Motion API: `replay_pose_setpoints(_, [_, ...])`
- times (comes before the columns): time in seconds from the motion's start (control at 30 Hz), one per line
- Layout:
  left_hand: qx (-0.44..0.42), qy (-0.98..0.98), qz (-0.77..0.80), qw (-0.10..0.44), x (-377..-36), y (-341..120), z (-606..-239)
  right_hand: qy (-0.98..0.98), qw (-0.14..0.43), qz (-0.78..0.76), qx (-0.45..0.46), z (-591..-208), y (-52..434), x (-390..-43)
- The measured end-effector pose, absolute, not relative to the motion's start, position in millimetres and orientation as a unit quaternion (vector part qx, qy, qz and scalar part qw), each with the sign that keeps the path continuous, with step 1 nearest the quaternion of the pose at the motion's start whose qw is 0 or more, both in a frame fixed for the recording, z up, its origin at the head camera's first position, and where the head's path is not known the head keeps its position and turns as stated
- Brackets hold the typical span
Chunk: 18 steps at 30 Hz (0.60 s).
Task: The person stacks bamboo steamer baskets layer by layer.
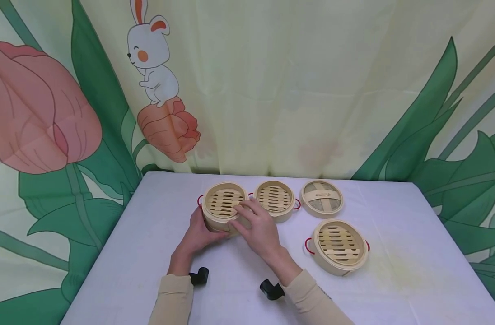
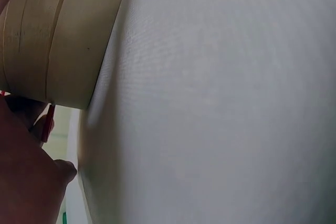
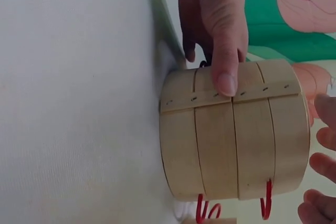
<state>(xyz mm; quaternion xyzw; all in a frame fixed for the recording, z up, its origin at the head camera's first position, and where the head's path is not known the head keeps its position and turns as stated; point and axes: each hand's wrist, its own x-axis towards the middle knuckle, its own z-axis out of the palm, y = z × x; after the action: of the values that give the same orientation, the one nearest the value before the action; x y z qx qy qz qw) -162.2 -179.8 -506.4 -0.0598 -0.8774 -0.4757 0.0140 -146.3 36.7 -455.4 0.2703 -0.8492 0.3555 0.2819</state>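
The stack [image 1: 223, 205] of bamboo baskets stands upright on the table [image 1: 150, 234], its round slatted top facing up, so its axis is vertical and, seen from above, no side is longer than another. What matters most is how it sits between the hands: it lies directly left of the right fingers, while the left hand [image 1: 200, 232] is already against it and so is the nearer one.

The left hand grips the stack low on its left and near side, thumb pressed on the wall across the strip of stapled joints, the other fingers reaching round toward the red handle [image 1: 200, 201] on the stack's left. Its forearm comes in from the near side of the stack.

The right hand [image 1: 259, 228] hovers at the stack's right, fingers spread and lightly bent, holding nothing; the right wrist view shows the fingertips just beside the top rim, with no clear contact. Its forearm slants in from the stack's near right.

To the right of the stack, just beyond the right hand, stands the rear basket [image 1: 274, 198]; farther right of the stack lies the lid [image 1: 322, 198]. The near basket [image 1: 340, 246] stands well right of the stack, closer to the person.
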Motion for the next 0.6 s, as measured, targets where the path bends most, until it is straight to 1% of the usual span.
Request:
replay_pose_setpoints(0.17, [-0.058, -0.872, -0.485, 0.015, -161, -182, -505, -0.844, 0.293, 0.357, 0.272, -455, 43, -147])
replay_pose_setpoints(0.37, [-0.040, -0.865, -0.501, 0.002, -162, -185, -502, -0.840, 0.290, 0.370, 0.271, -454, 49, -148])
replay_pose_setpoints(0.6, [-0.043, -0.863, -0.503, 0.009, -164, -188, -498, -0.835, 0.304, 0.374, 0.265, -452, 57, -148])
